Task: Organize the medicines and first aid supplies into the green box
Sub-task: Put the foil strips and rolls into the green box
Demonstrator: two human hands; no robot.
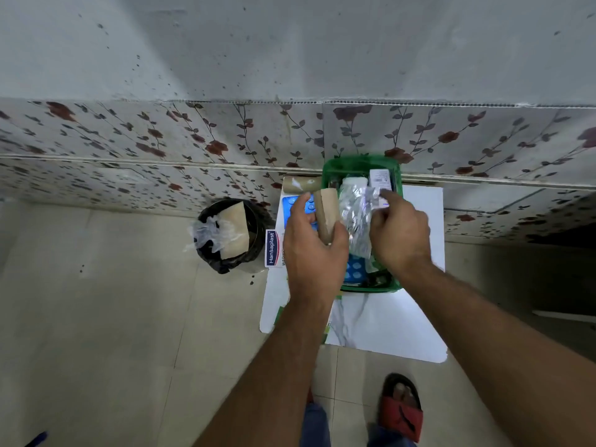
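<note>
Logging from my remote station: green box (329, 175) on the white marbled table (387, 324) against the floral tiled wall, already stocked with a white carton (380, 179) and blue blister packs (354, 269). My left hand (311, 253) is wrapped around a tan bandage roll (326, 214), fingers curled over its lower end, just left of the box rim; my right hand (400, 233) pinches silver foil strips (356, 217) over the box, thumb and forefinger closed on their upper edge. Outside the box: second tan roll (300, 183), Hansaplast pack (272, 250).
</note>
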